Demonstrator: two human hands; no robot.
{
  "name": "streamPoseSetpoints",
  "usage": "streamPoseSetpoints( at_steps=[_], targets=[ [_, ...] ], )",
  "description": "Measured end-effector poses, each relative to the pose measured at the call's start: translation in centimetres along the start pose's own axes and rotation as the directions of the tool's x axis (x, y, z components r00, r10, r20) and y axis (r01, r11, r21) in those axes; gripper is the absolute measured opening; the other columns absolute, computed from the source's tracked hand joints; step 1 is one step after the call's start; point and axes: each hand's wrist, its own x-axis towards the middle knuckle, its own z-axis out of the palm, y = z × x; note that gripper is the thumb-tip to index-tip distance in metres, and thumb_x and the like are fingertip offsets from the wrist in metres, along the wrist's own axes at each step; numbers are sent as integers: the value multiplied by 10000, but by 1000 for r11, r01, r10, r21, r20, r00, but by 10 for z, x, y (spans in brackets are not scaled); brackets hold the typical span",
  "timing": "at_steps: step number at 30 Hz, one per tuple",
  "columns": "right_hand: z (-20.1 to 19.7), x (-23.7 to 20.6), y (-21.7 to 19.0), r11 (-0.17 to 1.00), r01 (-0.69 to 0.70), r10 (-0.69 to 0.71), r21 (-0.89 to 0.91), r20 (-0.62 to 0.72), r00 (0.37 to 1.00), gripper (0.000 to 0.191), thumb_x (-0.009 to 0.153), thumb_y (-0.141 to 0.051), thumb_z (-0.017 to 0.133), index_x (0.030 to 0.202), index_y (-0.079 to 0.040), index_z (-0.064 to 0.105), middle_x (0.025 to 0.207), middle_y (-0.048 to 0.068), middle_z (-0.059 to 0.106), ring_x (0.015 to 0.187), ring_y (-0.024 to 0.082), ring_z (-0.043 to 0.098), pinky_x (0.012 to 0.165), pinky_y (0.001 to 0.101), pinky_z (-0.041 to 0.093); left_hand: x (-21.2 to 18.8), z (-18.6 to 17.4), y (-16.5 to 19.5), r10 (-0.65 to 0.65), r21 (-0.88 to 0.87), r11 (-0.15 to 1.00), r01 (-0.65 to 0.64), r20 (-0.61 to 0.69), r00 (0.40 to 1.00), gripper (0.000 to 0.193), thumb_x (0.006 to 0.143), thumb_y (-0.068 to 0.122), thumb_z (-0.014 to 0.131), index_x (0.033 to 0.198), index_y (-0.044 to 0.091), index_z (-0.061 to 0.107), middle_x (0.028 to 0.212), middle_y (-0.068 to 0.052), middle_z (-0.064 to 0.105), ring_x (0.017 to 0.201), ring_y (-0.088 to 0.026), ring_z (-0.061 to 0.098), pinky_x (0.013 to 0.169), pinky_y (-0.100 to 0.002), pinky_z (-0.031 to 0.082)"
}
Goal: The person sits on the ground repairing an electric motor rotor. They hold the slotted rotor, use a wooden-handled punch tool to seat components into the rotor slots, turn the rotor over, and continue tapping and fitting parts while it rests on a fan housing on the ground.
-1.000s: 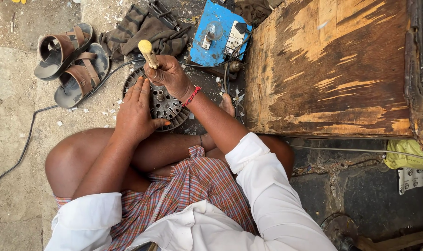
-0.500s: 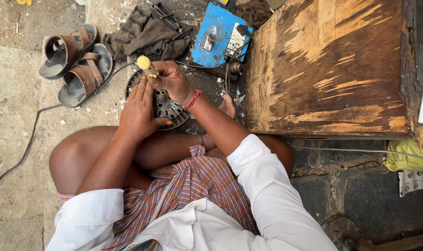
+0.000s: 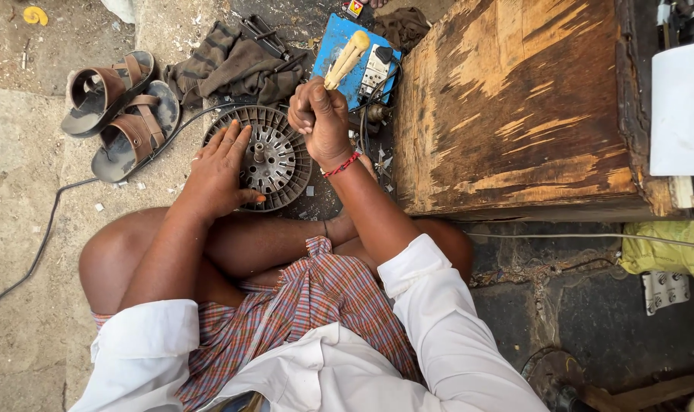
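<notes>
Rough stone floor is under me, where I sit cross-legged. My left hand lies spread flat on the round ribbed disc, pressing so it does not turn. My right hand is just beside it, fingers closed tight around a wooden handle pointing up. Sandals lie left, a wooden box right.

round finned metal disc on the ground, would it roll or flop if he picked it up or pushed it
The finned metal disc looks like rigid cast metal, so it probably stays stiff and feels heavy for its size. It lies flat under the left hand, so a push would likely slide it on the gritty ground, not roll it. Its ribs should give a firm grip.
</notes>
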Motion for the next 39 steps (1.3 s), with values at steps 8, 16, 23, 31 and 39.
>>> streamPoseSetpoints(
  at_steps=[8,16,23,31,39],
  targets=[
    [22,15,-1,999,-33,34,13,-97,995,483,1013,-586,555,970,-105,582,699,16,466,556,104,380,509,277,314,-20,-2,11,-205,-5,979,206,-130,970,1439,489,559,964,1587,4,217,1612,-281,291,1518,-438,231,1177,-690,170],
    [32,40,22,994,-87,83,63,67,994,547,1013,-641,562,902,-106,551,675,-19,382,530,84,285,502,270,269,-15,-3,9,-171,32,984,178,-151,974,1396,525,511,968,1589,-5,226,1538,-252,397,1478,-414,323,1186,-669,181],
    [31,47,41,989,-138,143,-45,159,977,514,986,-585,656,856,-100,543,637,-23,368,517,82,286,492,281,257,-14,-6,-1,-159,-38,987,155,-158,975,1359,544,410,979,1591,-6,218,1533,-249,396,1455,-398,362,1195,-656,180],
    [29,52,41,984,-150,165,-92,188,968,503,1000,-563,646,843,-95,552,623,-27,372,516,76,295,483,276,259,-10,-13,-5,-157,-67,986,151,-99,983,1317,560,354,984,1584,38,220,1548,-247,376,1440,-377,364,1179,-681,166],
    [22,49,39,988,-131,142,-83,147,979,489,1016,-538,637,829,-94,557,629,-19,386,508,68,309,461,275,264,-5,-13,-12,-120,-80,990,114,-69,990,1310,545,346,976,1602,120,237,1629,-158,323,1488,-352,324,1190,-697,131]
  ],
)
